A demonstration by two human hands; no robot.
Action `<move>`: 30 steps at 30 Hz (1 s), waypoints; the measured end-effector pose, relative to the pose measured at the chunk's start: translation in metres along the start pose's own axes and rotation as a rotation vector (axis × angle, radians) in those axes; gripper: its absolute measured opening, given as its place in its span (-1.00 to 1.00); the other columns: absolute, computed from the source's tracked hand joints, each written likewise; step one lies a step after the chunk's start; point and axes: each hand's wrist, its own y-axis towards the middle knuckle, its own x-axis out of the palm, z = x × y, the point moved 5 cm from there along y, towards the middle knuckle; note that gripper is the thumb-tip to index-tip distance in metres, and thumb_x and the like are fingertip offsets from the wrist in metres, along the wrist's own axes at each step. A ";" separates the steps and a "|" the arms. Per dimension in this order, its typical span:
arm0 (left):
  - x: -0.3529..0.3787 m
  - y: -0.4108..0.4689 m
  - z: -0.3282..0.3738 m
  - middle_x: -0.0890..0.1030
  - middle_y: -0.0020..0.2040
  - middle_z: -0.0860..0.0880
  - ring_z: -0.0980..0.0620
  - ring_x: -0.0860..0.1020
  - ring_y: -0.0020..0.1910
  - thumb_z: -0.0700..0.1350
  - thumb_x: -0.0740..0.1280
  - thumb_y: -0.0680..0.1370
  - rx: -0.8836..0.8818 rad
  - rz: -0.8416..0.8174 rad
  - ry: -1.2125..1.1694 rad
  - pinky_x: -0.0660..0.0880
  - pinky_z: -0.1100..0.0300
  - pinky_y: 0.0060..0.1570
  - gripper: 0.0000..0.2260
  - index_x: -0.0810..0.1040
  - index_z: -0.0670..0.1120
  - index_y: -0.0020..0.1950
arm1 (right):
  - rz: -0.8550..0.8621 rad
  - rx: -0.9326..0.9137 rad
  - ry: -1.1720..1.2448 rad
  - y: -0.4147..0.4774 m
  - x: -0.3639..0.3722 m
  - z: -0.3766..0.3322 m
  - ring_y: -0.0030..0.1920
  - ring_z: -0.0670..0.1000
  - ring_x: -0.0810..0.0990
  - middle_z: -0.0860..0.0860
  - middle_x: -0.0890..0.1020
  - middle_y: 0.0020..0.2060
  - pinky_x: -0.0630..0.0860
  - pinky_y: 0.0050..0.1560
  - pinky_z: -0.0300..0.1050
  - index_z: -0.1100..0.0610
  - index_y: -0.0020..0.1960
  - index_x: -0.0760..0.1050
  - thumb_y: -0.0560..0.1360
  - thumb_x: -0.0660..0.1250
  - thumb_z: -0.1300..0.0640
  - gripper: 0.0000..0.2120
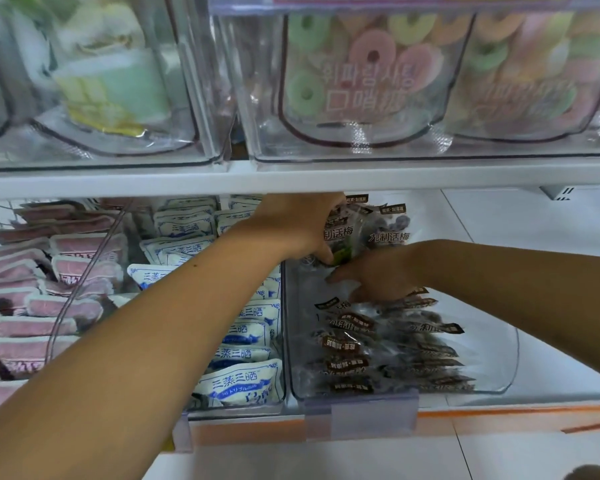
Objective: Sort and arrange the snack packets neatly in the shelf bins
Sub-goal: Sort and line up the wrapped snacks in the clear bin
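Note:
My left hand (302,226) reaches under the upper shelf and grips a bunch of clear plum packets (378,226) with dark brown labels, held upright at the back of the clear bin (510,351). My right hand (374,275) comes in from the right, just below them, fingers stretched leftward over the bin, touching the lower edge of the packets. More dark plum packets (388,351) lie overlapped in the front half of that bin.
A bin of white and blue packets (243,375) stands left of the plum bin, and pink packets (49,306) fill the bin beyond. Clear bins of ring candy (371,81) sit on the shelf above. Bare white shelf (551,230) lies to the right.

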 end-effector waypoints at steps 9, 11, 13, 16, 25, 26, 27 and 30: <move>0.002 0.000 -0.002 0.52 0.26 0.07 0.01 0.51 0.11 0.08 0.59 0.28 -0.045 -0.013 -0.011 0.37 0.23 -0.13 -0.25 0.30 0.18 0.38 | 0.120 0.016 0.037 -0.003 -0.003 -0.006 -0.14 0.01 0.52 0.09 0.62 0.06 0.55 -0.01 -0.11 0.10 0.15 0.54 0.57 0.25 0.04 -0.78; 0.000 0.000 -0.002 0.53 0.23 0.05 0.00 0.49 0.11 0.08 0.58 0.28 -0.036 -0.012 0.023 0.36 0.20 -0.08 -0.26 0.31 0.17 0.37 | 0.172 -0.016 0.155 -0.015 -0.006 -0.005 -0.06 0.03 0.55 0.04 0.61 -0.01 0.52 0.00 -0.04 0.06 0.03 0.53 0.56 0.28 -0.02 -0.83; 0.000 0.001 0.000 0.54 0.19 0.05 0.00 0.47 0.11 0.10 0.59 0.27 -0.030 -0.018 0.074 0.36 0.18 -0.05 -0.28 0.33 0.18 0.35 | 0.265 -0.057 0.275 -0.030 -0.013 -0.002 -0.10 -0.01 0.54 -0.01 0.58 -0.10 0.47 -0.10 -0.12 0.02 -0.09 0.49 0.56 0.28 -0.03 -0.86; 0.000 0.002 0.003 0.54 0.21 0.05 -0.02 0.46 0.15 0.12 0.59 0.26 -0.026 -0.038 0.114 0.37 0.17 -0.01 -0.26 0.33 0.19 0.36 | 0.375 -0.111 0.375 -0.049 -0.019 -0.006 -0.20 -0.12 0.46 -0.12 0.51 -0.19 0.38 -0.17 -0.24 -0.03 -0.13 0.43 0.57 0.28 0.00 -0.88; -0.007 -0.018 0.010 0.47 0.34 0.09 0.06 0.47 0.21 -0.07 0.52 0.40 0.019 -0.197 -0.025 0.37 0.23 0.04 -0.32 0.31 0.22 0.43 | 0.577 -0.159 0.560 -0.057 -0.013 -0.006 -0.34 -0.25 0.51 -0.15 0.56 -0.29 0.43 -0.20 -0.25 -0.09 -0.20 0.46 0.52 0.35 0.12 -0.83; -0.009 -0.023 0.011 0.45 0.36 0.12 0.07 0.45 0.25 -0.04 0.52 0.41 0.024 -0.202 -0.078 0.35 0.24 0.09 -0.33 0.31 0.21 0.44 | 0.522 -0.157 0.540 -0.058 -0.014 -0.006 -0.27 -0.22 0.54 -0.13 0.58 -0.25 0.46 -0.15 -0.19 -0.09 -0.18 0.47 0.52 0.35 0.06 -0.88; -0.012 -0.029 0.012 0.44 0.37 0.14 0.09 0.43 0.28 -0.01 0.51 0.41 0.029 -0.199 -0.118 0.33 0.24 0.12 -0.35 0.31 0.20 0.43 | 0.439 -0.147 0.516 -0.061 -0.014 -0.006 -0.17 -0.12 0.57 -0.08 0.61 -0.18 0.49 -0.08 -0.12 -0.05 -0.12 0.51 0.52 0.35 -0.03 -0.91; -0.025 -0.049 0.016 0.45 0.35 0.17 0.13 0.45 0.24 0.07 0.46 0.46 0.053 -0.090 -0.128 0.34 0.24 0.12 -0.47 0.36 0.20 0.39 | 0.085 -0.140 0.640 -0.080 -0.007 -0.002 0.12 -0.08 0.52 -0.24 0.57 0.06 0.43 0.17 -0.12 -0.15 0.17 0.49 0.36 0.40 -0.30 -0.56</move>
